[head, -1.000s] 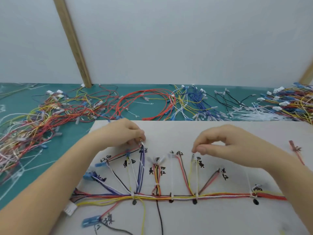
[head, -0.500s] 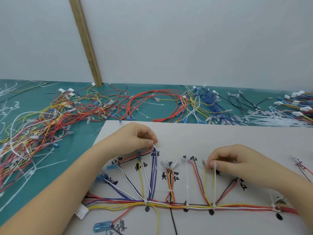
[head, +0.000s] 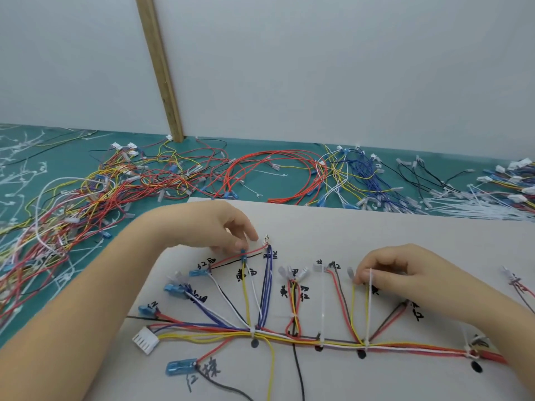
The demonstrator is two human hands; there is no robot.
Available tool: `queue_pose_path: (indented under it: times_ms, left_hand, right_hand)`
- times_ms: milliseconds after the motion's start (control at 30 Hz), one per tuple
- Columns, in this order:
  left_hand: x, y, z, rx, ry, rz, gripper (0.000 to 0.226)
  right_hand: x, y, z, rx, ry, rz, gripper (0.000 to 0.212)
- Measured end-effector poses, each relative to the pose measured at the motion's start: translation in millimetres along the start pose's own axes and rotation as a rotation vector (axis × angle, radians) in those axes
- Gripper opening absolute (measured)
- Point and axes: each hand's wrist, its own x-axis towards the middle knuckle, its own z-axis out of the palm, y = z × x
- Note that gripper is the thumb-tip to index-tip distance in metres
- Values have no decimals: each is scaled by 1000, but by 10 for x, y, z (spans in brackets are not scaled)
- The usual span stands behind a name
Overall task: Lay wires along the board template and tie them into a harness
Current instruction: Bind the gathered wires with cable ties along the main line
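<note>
A plain pale wall with a slanting wooden batten (head: 162,68) is closing off the back of the head view, and below it a green mat (head: 43,322) is carrying loose heaps of coloured wires (head: 121,186) and a spread of white cable ties (head: 474,206) at the right. Nearer, the white board template (head: 376,227) is lying flat with the harness (head: 304,340) running across it as a horizontal trunk, already tied at several points, while short branches are rising from the trunk toward the far edge. The left hand (head: 208,227) is resting at the top of the left branches, its fingertips pressing on a small blue terminal (head: 243,252) where the yellow wire ends; whether it is pinching it I cannot tell. The right hand (head: 405,270) is sitting with fingers curled, pinching the upper end of a white cable tie (head: 370,311) that is standing straight up from the trunk beside a yellow wire (head: 353,311). That tie's long axis is running away from the person, so its knot lies directly below the right-hand grip; the right hand is clearly the nearer one, and I judge it is tightening this tie by pulling along that line.
</note>
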Motion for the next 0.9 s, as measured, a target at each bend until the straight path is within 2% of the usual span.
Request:
queue_pose_path:
  times_ms: [267,400,500,600,667,900]
  left_hand:
    - [26,-42,164,58,96,84,26]
    - [-38,-74,188,-1,134,109,31]
    - [-191,-147,113,71,142,42,28]
    - [-383,-228,5,195,37,-50,20]
    - [-437,-264,19,159,15,-83,20]
    - [-443,-306,102,284,189,-149,15]
  right_hand:
    - [8,10,12,-24,5,-4,19]
    - [13,15,21,-17,2,-5,17]
    - [12,7,24,-16,5,-12,17]
    - [11,5,24,-12,8,-7,16]
    - [9,-1,27,-9,6,-5,18]
    - [4,-6,48,-33,23,0,20]
